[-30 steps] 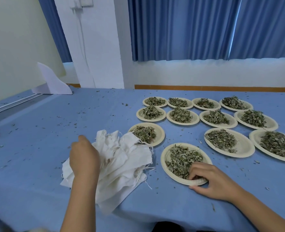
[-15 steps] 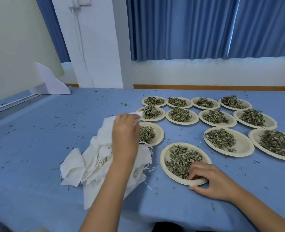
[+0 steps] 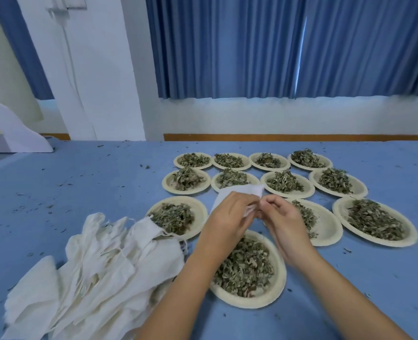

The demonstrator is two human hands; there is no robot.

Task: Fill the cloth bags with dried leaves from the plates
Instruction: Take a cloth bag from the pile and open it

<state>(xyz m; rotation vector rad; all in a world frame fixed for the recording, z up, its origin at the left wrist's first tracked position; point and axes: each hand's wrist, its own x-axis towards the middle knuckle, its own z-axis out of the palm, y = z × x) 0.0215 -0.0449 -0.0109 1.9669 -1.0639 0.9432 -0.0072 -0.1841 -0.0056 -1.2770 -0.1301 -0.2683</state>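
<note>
I record my left hand [image 3: 230, 217] and right hand [image 3: 280, 217] both pinching the mouth of one cloth bag [image 3: 237, 191], raised over the plate [image 3: 274, 293] of dried leaves [image 3: 244, 266] nearest the table's [image 3: 105, 192] front edge; risk: the limp hem slips shut and leaves spill.

A table [image 3: 92, 182] under a blue cloth fills the lower half of the frame. Twelve pale paper plates [image 3: 252, 303] lie on it right of centre, each heaped with dried leaves [image 3: 244, 266]. Four are in the farthest row, four in the next, three nearer, and one is nearest at bottom centre. A loose pile of white cloth bags [image 3: 92, 273] lies at lower left, its upper edge overlapping the left plate [image 3: 198, 209] of the third row. Small leaf crumbs [image 3: 145, 166] speckle the cloth all over.
</note>
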